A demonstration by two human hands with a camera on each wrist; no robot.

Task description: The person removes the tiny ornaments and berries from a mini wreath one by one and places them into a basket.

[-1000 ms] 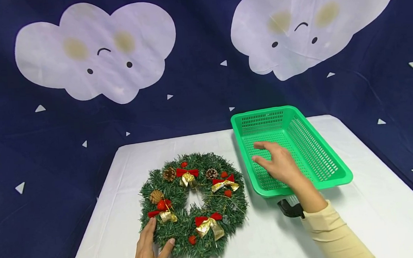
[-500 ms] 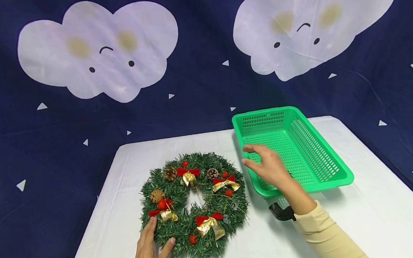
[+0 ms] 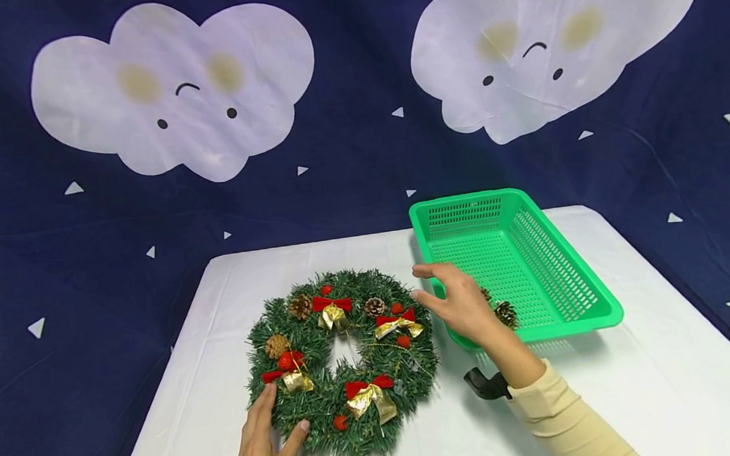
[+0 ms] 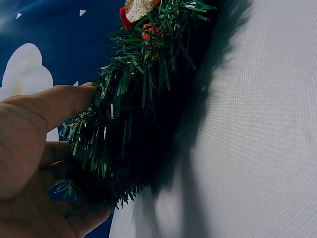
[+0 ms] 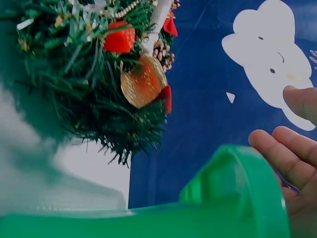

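A green Christmas wreath (image 3: 407, 380) with red-and-gold bows, pine cones and red berries lies on the white table. My left hand (image 3: 262, 440) grips its lower left edge, the thumb (image 4: 69, 101) on one side and the fingertips (image 4: 91, 218) on the other, as the left wrist view shows. Over the near left rim of a green plastic basket (image 3: 564, 256) hovers my right hand (image 3: 459, 306), thumb and fingers apart and nothing between them. Beside that wrist, a pine cone (image 3: 506, 313) sits in the basket; another is partly hidden behind the hand.
The basket stands right of the wreath, with a narrow strip of white tablecloth (image 3: 454, 405) between them. A dark blue cloth (image 3: 363, 207) printed with clouds hangs behind the table. A black wrist mount (image 3: 485, 383) juts out below my right wrist.
My right hand has moved left, from over the basket's inside to its left rim, uncovering the pine cones. The left hand and the wreath have stayed in place.
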